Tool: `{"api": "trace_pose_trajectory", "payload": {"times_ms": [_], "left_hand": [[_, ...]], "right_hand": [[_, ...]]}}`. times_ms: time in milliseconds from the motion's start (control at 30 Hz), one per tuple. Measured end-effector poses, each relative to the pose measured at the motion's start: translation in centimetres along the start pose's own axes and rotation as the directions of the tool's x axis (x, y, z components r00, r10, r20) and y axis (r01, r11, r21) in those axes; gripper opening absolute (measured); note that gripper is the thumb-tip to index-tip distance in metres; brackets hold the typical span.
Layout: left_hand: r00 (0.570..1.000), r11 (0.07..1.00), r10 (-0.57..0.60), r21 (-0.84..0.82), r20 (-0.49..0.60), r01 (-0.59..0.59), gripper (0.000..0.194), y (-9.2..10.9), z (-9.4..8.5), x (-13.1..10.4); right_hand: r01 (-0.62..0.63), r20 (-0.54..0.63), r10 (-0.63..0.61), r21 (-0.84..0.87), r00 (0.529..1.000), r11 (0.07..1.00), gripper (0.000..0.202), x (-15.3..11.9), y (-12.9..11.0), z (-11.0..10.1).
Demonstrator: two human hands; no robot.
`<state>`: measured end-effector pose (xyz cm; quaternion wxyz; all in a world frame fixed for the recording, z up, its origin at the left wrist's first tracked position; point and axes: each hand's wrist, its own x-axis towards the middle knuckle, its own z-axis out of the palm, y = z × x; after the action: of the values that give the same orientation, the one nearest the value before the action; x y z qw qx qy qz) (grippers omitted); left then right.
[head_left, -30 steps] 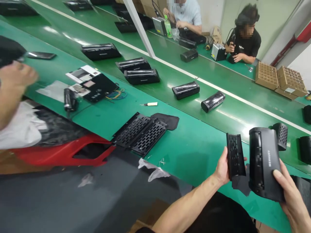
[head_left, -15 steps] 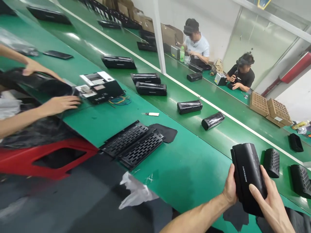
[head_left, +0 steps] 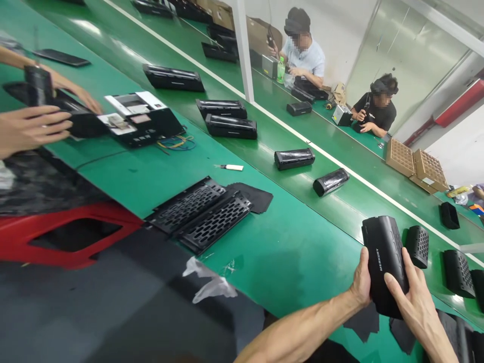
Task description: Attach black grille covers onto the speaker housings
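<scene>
Between both my hands is a black plastic housing (head_left: 381, 242) with rounded edges and white MERKURY lettering, tilted at the lower right of the head view. My left hand (head_left: 361, 280) grips its left side. My right hand (head_left: 414, 287) closes on the right side, its thumb lying across the front face. Beneath my forearms, dark flat sheets (head_left: 361, 320) lie on the green table. Just beyond the housing, perforated black housings (head_left: 419, 246) stand on the green conveyor belt.
Two slotted black grille panels (head_left: 215, 222) lie on the table by black sheets (head_left: 251, 197) and a white-handled tool (head_left: 230, 167). A co-worker's hands (head_left: 34, 128) work at the left near a black-and-white box (head_left: 151, 128). Glossy black housings (head_left: 295, 158) line the belt. Two people sit across it.
The view has shifted slightly. My hands keep the same hold on the housing. At the left, the co-worker's near hand has risen and now holds a dark upright tool.
</scene>
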<state>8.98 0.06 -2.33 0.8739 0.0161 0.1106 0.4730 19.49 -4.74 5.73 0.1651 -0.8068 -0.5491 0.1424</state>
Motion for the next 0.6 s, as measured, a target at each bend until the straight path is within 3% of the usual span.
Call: {"api": "trace_pose_trajectory", "payload": {"times_ms": [167,300,367,433,533,600], "left_hand": [[0.992,1.000,-0.006,0.022,-0.128,0.009,0.079,-0.5,0.4,0.4],[0.986,0.999,-0.029,0.010,-0.166,0.031,0.075,0.3,1.7,1.0],[0.988,1.000,-0.022,-0.016,-0.152,0.020,0.075,1.0,2.5,1.4],[0.985,0.999,0.005,-0.036,-0.174,-0.011,0.074,1.5,3.4,1.9],[0.969,0.999,0.039,-0.026,-0.246,-0.047,0.073,1.2,4.3,2.1],[0.969,0.998,0.064,0.017,-0.240,-0.062,0.074,0.5,4.6,2.0]], "right_hand": [[-0.011,0.072,0.012,-0.017,0.997,1.000,0.091,0.9,-0.8,-1.0],[0.016,0.110,-0.031,0.137,0.993,0.990,0.095,0.7,-1.4,-2.5],[0.074,-0.052,-0.063,0.252,0.997,0.965,0.101,-0.6,-1.3,-2.4],[0.136,-0.267,-0.039,0.356,0.963,0.924,0.110,-2.2,-1.2,-1.0],[0.182,-0.414,0.010,0.420,0.910,0.889,0.126,-3.6,-1.7,2.1],[0.228,-0.521,0.001,0.373,0.853,0.899,0.124,-3.1,-2.0,3.5]]}}
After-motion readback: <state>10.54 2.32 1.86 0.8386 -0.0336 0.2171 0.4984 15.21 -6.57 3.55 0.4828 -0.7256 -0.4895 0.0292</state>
